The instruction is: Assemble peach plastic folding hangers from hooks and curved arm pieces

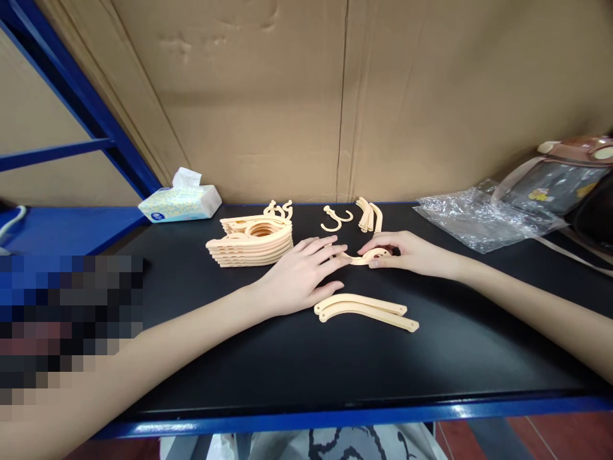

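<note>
A: What surface fills the lower frame?
B: A black desk (268,364), blue-edged.
A: Lying on it?
B: Centre: stacked hanger bodies (251,241), loose hooks (335,218), curved arms (366,311). Upper left: tissue pack (181,202). Upper right: clear plastic bag (479,220).

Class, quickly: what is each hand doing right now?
Left hand: open, flat on the black table, fingertips at the curved beige piece.
Right hand: fingers closed on that same piece.

Nothing here for you to read: the tissue pack (181,203) shows only a dotted pattern with a small blue mark too blurred to make out, and the sticker on the clear bag (555,185) at your far right is too small to tell.
</note>
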A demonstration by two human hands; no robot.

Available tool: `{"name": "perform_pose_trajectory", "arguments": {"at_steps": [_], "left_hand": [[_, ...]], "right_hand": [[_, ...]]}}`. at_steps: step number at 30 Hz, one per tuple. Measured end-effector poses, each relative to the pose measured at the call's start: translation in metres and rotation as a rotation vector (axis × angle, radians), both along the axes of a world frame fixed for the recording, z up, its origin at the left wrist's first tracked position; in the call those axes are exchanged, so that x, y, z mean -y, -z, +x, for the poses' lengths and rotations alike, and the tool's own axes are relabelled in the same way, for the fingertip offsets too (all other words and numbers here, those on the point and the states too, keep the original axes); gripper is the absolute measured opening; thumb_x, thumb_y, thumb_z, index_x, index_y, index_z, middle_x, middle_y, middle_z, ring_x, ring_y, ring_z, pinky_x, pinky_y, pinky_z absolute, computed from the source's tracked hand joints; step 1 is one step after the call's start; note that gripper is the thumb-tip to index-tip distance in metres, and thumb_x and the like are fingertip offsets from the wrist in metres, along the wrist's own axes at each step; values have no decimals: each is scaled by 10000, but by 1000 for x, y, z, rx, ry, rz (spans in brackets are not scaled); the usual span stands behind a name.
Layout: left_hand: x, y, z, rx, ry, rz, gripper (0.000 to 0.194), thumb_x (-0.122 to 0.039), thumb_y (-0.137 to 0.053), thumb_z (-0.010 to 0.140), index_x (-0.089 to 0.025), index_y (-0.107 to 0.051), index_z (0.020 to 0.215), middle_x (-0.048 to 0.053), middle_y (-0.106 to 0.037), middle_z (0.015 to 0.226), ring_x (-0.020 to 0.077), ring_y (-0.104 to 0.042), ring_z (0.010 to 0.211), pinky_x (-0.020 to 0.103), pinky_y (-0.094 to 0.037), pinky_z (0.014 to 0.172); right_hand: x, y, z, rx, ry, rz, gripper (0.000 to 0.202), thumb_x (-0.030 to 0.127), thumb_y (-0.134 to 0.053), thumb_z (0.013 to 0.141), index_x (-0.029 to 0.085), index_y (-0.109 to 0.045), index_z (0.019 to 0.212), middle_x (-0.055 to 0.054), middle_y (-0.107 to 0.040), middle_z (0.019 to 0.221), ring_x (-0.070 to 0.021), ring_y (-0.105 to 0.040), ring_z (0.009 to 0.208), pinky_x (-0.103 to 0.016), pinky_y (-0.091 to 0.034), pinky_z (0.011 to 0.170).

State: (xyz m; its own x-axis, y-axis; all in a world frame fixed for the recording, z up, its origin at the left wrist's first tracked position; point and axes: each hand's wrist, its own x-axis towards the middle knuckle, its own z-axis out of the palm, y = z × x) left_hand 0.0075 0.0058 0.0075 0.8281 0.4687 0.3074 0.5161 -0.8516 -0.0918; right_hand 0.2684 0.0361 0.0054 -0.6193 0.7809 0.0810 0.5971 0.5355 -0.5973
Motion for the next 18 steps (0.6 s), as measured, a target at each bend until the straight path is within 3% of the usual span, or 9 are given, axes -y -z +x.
{"name": "perform_pose_trajectory", "arguments": {"at_steps": [6,13,15,18], "left_hand": [[-2,0,0,-36,8,-60,409,-400,-392,955,-181,-480,1290,29,-525,1322,235,-310,1334,440,-179,1136],[-2,4,-2,-40,9,-46,372,-331,-334,981,-189,-488,1289,30,-524,1325,231,-330,1319,436,-236,1102],[-3,-1,-1,-63,6,-30,375,-326,-325,984,-187,-477,1297,34,-512,1338,231,-325,1323,438,-229,1103],[1,-21,2,-86,7,28,389,-333,-339,978,-177,-446,1318,60,-456,1384,239,-321,1327,445,-226,1104]], "right_hand": [[-1,-4,8,80,12,156,391,445,-581,803,223,-592,1125,-36,-635,1034,-169,-565,843,-299,-429,749],[5,-13,9,207,9,291,249,384,-508,867,213,-618,1010,-26,-639,956,-159,-566,804,-311,-420,758],[7,-14,8,231,16,307,237,383,-503,870,219,-619,996,-24,-637,947,-168,-563,822,-316,-414,762],[8,-14,9,257,35,323,215,375,-505,867,229,-624,970,-25,-632,945,-181,-557,844,-320,-408,759]]}}
